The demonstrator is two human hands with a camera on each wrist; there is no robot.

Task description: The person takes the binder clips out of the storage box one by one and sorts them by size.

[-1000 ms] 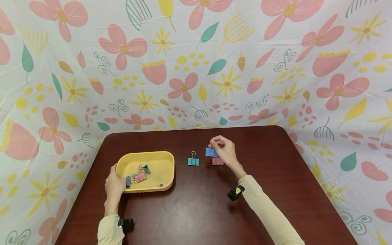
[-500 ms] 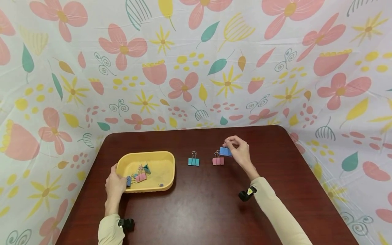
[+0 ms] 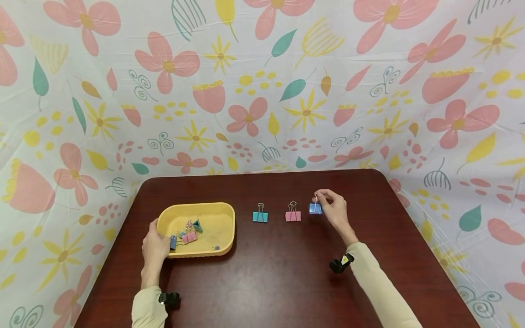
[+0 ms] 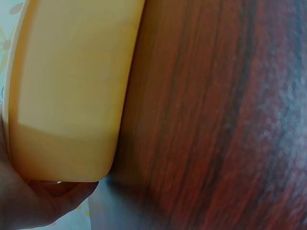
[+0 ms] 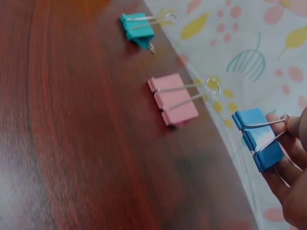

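"One yellow tray [image 3: 216,228] sits left of centre in the head view, and we see the left hand [image 3: 156,246] curled on its left end. How many clips do we count?"

"On the table [image 3: 254,282], near the middle, one teal clip [image 3: 260,217] and one pink clip [image 3: 293,217], apart from each other. To their right, the right hand [image 3: 334,208] pinches one blue clip [image 3: 314,209] by its wire handles. In the tray's heap of clips [image 3: 189,237] we make out about six, but they overlap, so we can't be exact."

"What could go wrong?"

"A jerk of the left hand could slide the tray and scatter the heap inside it."

"And the left wrist view?"

"One tray, filling the upper left, with one hand's fingers wrapped round its end at lower left. Held at that end only, we judge, it could tilt if raised."

"The right wrist view?"

"Three clips, from upper left to right edge: teal, pink, blue. Thumb and fingers close tightly on the blue one's handles; whether it touches the table, we can't tell. A slip on such thin wire could drop it, and a sideways brush could nudge the pink one."
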